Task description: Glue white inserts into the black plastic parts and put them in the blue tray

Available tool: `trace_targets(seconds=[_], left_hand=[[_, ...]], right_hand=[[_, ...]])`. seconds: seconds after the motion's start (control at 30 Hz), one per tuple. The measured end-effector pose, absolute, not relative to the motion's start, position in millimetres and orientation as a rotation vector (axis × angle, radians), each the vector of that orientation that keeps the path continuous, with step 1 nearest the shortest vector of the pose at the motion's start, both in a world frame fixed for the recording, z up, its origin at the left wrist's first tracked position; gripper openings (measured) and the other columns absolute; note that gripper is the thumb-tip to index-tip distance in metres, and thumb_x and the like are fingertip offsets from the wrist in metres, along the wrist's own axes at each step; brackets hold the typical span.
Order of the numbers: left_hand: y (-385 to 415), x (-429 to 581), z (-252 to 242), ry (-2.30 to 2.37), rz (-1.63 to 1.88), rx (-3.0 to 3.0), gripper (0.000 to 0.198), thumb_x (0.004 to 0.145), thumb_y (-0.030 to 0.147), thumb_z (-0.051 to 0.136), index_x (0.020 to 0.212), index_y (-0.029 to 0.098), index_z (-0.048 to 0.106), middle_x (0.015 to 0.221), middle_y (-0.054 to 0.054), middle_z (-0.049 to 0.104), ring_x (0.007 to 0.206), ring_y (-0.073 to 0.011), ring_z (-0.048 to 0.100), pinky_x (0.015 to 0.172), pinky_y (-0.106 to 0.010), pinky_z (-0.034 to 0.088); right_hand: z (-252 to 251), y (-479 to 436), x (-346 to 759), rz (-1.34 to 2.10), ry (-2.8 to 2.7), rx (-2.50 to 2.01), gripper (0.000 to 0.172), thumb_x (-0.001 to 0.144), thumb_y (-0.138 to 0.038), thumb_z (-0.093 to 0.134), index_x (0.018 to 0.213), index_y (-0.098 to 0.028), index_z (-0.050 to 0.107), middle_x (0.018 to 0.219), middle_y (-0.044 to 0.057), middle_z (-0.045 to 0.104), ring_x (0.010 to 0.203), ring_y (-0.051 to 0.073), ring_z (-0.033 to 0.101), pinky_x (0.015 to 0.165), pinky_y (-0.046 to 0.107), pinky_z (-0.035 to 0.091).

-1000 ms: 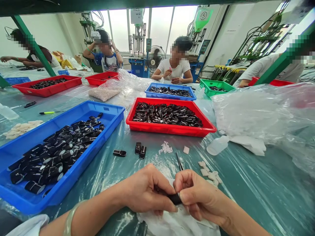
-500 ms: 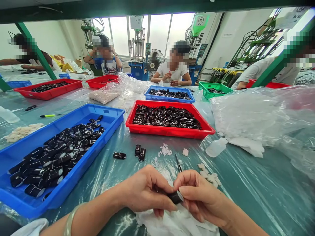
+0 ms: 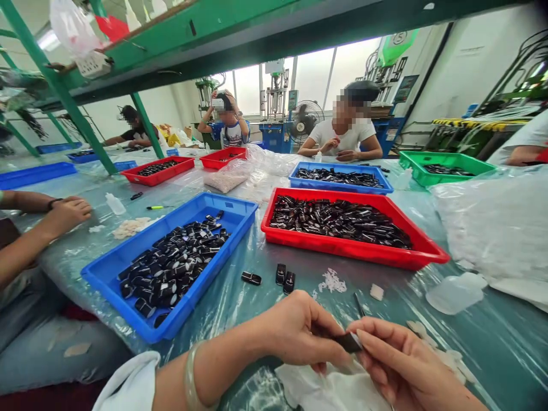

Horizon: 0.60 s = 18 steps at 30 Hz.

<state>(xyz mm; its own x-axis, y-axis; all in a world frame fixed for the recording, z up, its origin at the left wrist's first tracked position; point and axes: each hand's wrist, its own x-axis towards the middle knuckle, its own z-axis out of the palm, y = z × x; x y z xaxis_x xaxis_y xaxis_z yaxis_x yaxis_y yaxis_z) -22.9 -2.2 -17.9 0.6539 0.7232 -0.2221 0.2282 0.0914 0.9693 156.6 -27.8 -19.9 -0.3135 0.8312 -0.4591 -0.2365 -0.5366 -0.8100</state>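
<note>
A small black plastic part (image 3: 349, 342) with a pale end is held up over a white cloth (image 3: 321, 388). My left hand (image 3: 299, 331) pinches it between thumb and fingers. The fingertips of my right hand (image 3: 398, 354) are closed on its pale end. A thin dark pointed tool (image 3: 358, 305) sticks out behind my right fingers; most of it is hidden. Ahead lie a single black part (image 3: 251, 278), two more black parts (image 3: 285, 277) side by side, small white bits (image 3: 331, 281) and a pale square pad (image 3: 377, 292).
A blue tray (image 3: 240, 228) and a red tray (image 3: 351, 246) hold many black parts. A clear squeeze bottle (image 3: 456, 294) lies at right, near a large plastic bag (image 3: 492, 222). Another person's hand (image 3: 71, 214) rests at left. A green shelf beam (image 3: 257, 51) crosses overhead.
The view has swung left, so the trays and my hands appear farther right, and a neighbouring person has come into sight. Both hands stay on the black part.
</note>
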Motion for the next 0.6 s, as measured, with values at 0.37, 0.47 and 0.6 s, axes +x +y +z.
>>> trace_targets(seconds=[0.37,0.47,0.6], left_hand=[[-13.0,-62.8,34.4,1.39,0.757,1.977,0.016,0.075,0.018,0.047,0.071,0.015,0.062,0.054,0.004,0.042,0.051,-0.0089,0.028,0.05,-0.023,0.02],[-19.8,-94.9,40.9,1.781,0.73,2.081,0.025,0.079,0.026,0.045,0.093,0.017,0.063,0.059,0.001,0.054,0.053,-0.0123,0.042,0.053,-0.023,0.027],[-25.1,-147.2,41.5,2.264,0.538,2.039,0.036,0.081,0.033,0.041,0.107,0.018,0.061,0.074,-0.006,0.067,0.069,-0.0218,0.059,0.061,-0.027,0.037]], right_hand=[[-20.1,-23.6,154.8,1.751,-0.941,-1.186,0.034,0.052,-0.043,0.082,0.071,-0.017,0.071,0.055,-0.001,0.057,0.046,0.005,0.045,0.04,0.014,0.037],[-20.6,-25.2,152.9,1.699,-1.022,-1.194,0.036,0.053,-0.045,0.08,0.072,-0.016,0.07,0.054,-0.001,0.057,0.046,0.006,0.045,0.04,0.016,0.035],[-23.3,-27.5,152.5,1.635,-1.142,-1.212,0.033,0.057,-0.043,0.078,0.073,-0.015,0.069,0.054,-0.001,0.058,0.046,0.006,0.044,0.041,0.017,0.034]])
